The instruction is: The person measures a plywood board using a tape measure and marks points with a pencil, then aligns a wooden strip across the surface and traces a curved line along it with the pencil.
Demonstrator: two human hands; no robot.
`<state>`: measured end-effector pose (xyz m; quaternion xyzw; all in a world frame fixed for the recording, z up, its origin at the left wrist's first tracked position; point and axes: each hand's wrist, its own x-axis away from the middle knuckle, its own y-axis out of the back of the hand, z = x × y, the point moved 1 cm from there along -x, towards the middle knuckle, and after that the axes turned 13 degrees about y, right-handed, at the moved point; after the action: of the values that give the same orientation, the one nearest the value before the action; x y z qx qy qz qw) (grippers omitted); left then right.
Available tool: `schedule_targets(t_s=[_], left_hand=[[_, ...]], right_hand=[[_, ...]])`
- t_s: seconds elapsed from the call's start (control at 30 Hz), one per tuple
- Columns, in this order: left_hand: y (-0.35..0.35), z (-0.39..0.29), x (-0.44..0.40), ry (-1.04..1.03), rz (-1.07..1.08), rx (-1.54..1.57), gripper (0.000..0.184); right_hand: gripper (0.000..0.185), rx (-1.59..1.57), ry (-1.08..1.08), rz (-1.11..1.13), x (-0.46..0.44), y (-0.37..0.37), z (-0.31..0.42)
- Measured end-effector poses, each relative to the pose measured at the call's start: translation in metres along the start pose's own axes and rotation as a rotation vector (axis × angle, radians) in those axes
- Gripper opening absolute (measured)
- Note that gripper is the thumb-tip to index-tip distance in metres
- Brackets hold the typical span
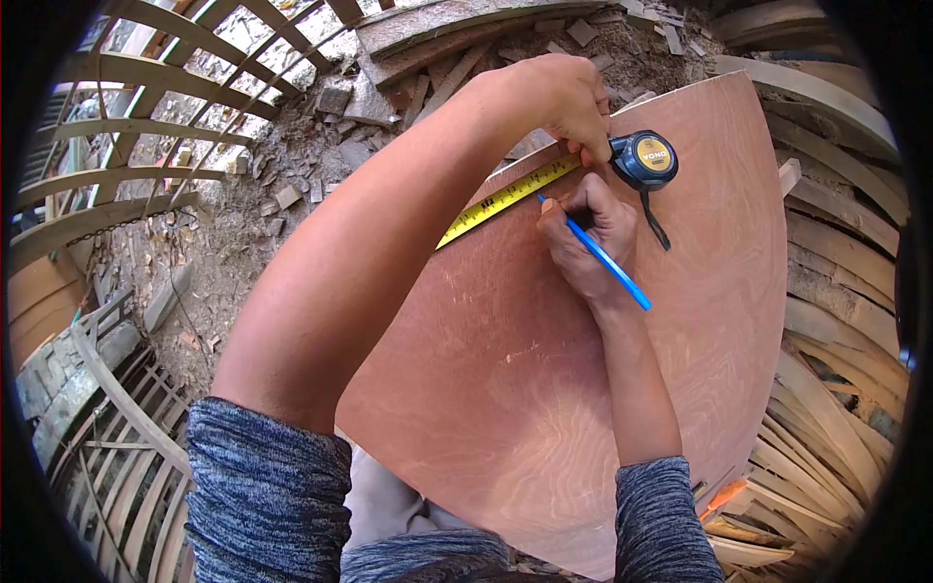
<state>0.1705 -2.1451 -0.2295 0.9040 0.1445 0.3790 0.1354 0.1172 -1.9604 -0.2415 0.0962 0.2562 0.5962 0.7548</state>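
Observation:
A reddish-brown plywood sheet (505, 389) spreads out in front of me. Across its far edge runs the yellow blade of a tape measure (653, 160), whose dark case lies at the right end with a black strap hanging from it. My left hand (571, 102) reaches over from the left, fingers closed on the blade beside the case; its fingertips are partly hidden. Just below, my right hand (595, 238) grips a blue pen (610, 264), the tip at the plywood close to the blade's lower edge. My left forearm covers part of the blade.
Curved wooden slats (836, 253) are stacked along the right side. An orange-handled tool (724, 496) lies at the lower right. Wood scraps (288, 197) and sawdust litter the ground beyond the sheet. Slatted wooden frames (136, 126) stand at the left.

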Motion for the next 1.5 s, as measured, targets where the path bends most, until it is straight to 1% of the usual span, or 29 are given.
schedule_targets(t_s=[0.07,0.17,0.33,0.4,0.77,0.87,0.97,1.03,1.07,1.1,1.13,1.2,1.27,1.33,1.4,1.43,1.5], left_hand=[[0.002,0.000,0.004,-0.001,-0.006,0.000,0.028],[0.001,-0.001,0.004,0.004,-0.021,-0.026,0.028],[0.001,0.001,0.003,-0.030,-0.012,-0.021,0.029],[0.000,0.001,0.004,-0.005,-0.020,-0.019,0.029],[0.001,-0.001,0.005,-0.013,-0.024,-0.017,0.028],[-0.001,-0.001,0.004,-0.015,-0.018,-0.009,0.027],[-0.002,0.002,0.000,-0.028,-0.003,0.015,0.027],[-0.003,0.004,-0.002,-0.032,0.014,0.055,0.027],[-0.003,0.003,-0.001,-0.022,-0.003,0.018,0.027],[-0.003,0.002,-0.001,-0.013,-0.021,-0.018,0.028],[-0.002,0.001,0.000,-0.004,-0.041,-0.056,0.028],[-0.001,0.001,0.000,-0.017,-0.024,-0.033,0.029],[0.000,-0.002,0.004,-0.002,-0.032,-0.050,0.030],[0.001,-0.008,0.010,0.022,-0.065,-0.107,0.031],[0.003,-0.009,0.012,0.007,-0.042,-0.052,0.033],[0.002,-0.008,0.015,0.003,-0.032,-0.024,0.033],[-0.006,-0.007,0.025,-0.113,-0.265,-0.205,0.033]], right_hand=[[0.037,0.020,-0.007,-0.012,0.000,-0.002,0.002],[0.036,0.034,0.047,0.001,-0.001,0.000,-0.001],[0.037,0.016,0.019,-0.010,-0.001,-0.003,0.001],[0.037,0.009,0.000,-0.009,0.000,-0.002,0.001],[0.037,0.018,0.012,-0.003,0.001,0.000,0.000],[0.031,0.009,0.029,-0.035,-0.001,-0.003,0.000],[0.027,0.046,0.065,0.035,-0.001,0.002,0.002],[0.024,-0.128,0.105,-0.124,0.009,0.005,0.001],[0.023,-0.214,0.125,-0.203,0.016,0.007,-0.002],[0.018,-0.205,0.200,-0.274,0.026,0.011,-0.010],[0.018,-0.161,0.198,-0.341,0.027,0.017,-0.007],[0.021,-0.083,0.192,-0.482,0.027,0.029,0.002],[0.030,0.421,0.410,-0.289,0.002,0.065,-0.005],[0.037,0.598,0.420,-0.123,-0.019,0.078,-0.013],[0.042,0.438,0.250,0.005,-0.033,0.082,-0.019],[0.045,0.371,0.215,-0.010,-0.037,0.079,-0.025],[0.045,0.349,0.239,0.005,-0.035,0.080,-0.027]])
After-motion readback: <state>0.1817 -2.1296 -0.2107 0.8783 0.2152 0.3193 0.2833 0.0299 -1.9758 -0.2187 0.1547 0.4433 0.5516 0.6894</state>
